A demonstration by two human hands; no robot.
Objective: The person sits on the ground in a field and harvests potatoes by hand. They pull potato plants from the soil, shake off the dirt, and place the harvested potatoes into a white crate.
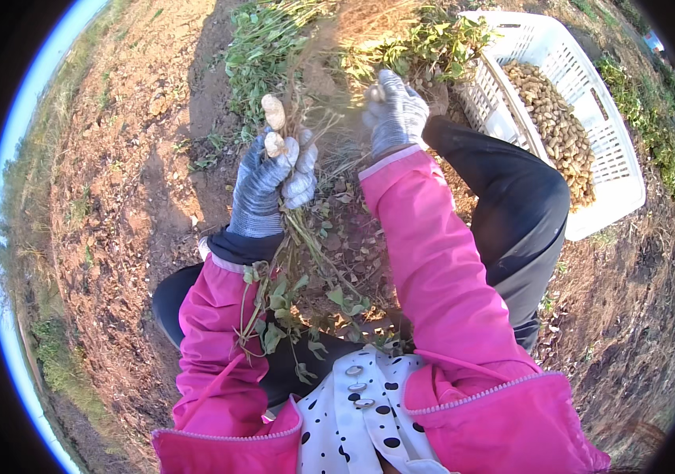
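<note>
My left hand (pixel 267 188), in a grey knitted glove, grips an uprooted peanut plant by its stems. Pale peanut pods (pixel 273 112) stick up beside the thumb. The leafy stems (pixel 299 296) hang down over my left forearm and lap, and the thin roots above the fist look blurred. To the right, apart from the plant, my right hand (pixel 398 115) wears a matching glove. Its fingers are curled around what looks like a pale pod (pixel 376 93), partly hidden and blurred.
A white slatted plastic crate (pixel 607 204) stands beyond my right knee, with many loose peanuts (pixel 556 124) heaped inside. Pulled green plants (pixel 260 53) lie ahead on the soil. More leafy plants (pixel 441 47) rest against the crate's near side. Dry, littered earth (pixel 118 237) stretches to the left.
</note>
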